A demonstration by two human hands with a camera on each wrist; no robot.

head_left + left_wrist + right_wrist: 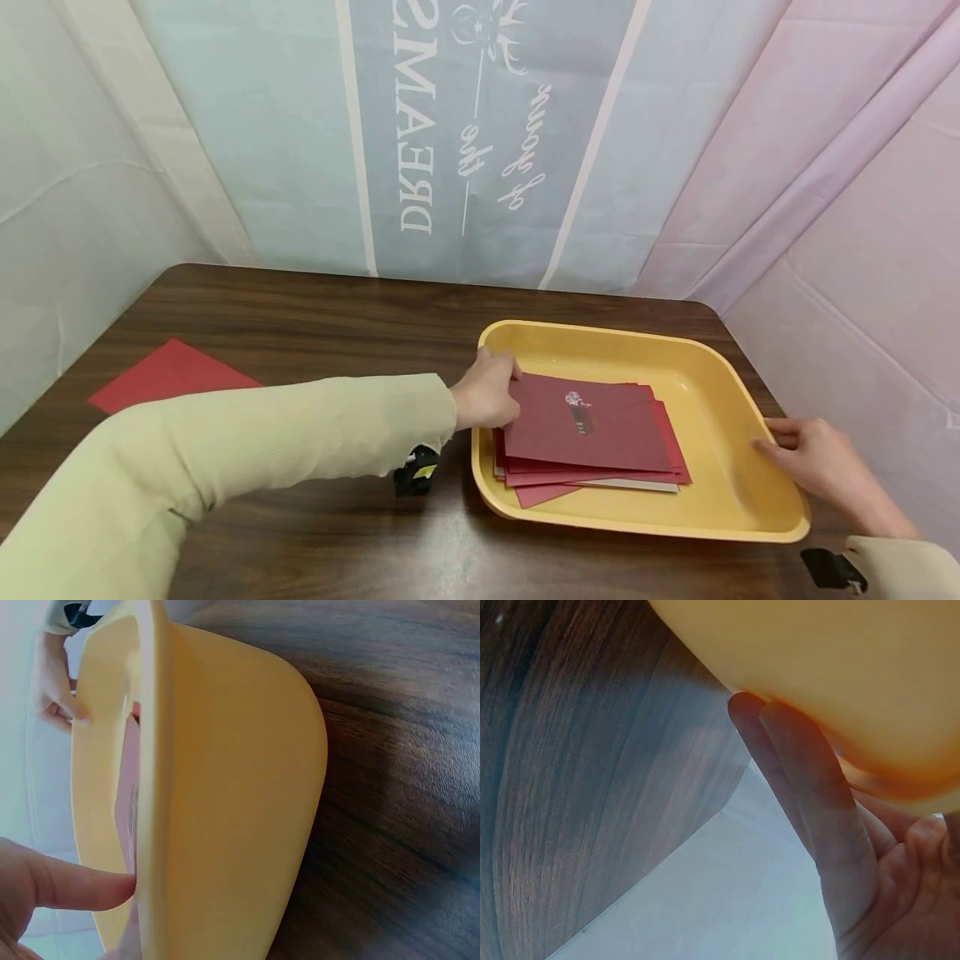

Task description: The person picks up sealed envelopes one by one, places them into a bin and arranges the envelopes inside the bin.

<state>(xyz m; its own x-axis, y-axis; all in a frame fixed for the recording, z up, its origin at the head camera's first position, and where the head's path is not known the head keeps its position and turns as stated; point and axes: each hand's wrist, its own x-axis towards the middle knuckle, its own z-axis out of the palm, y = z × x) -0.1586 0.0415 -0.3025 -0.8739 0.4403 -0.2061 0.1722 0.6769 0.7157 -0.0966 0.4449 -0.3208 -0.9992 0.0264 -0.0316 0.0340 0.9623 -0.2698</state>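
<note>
A yellow plastic basin (pixel 716 400) stands on the right of the table. Inside its left half lies a loose stack of red envelopes (pixel 681 442), topped by a dark red envelope (pixel 622 425) with a pale printed design. Reaching over the basin's left rim, my left hand (pixel 487 392) pinches the left edge of the dark red envelope; its thumb (pixel 90 889) shows just behind the rim in the left wrist view. My right hand (pixel 813 458) grips the basin's right rim, thumb inside and fingers (pixel 810 780) against the outer wall.
On the left of the dark wood table (pixel 360 333) lies another red envelope (pixel 176 375), partly covered by my left sleeve (pixel 300 429). Behind the table hangs a printed curtain (pixel 480 242), and pale cloth (pixel 862 308) closes off the right side.
</note>
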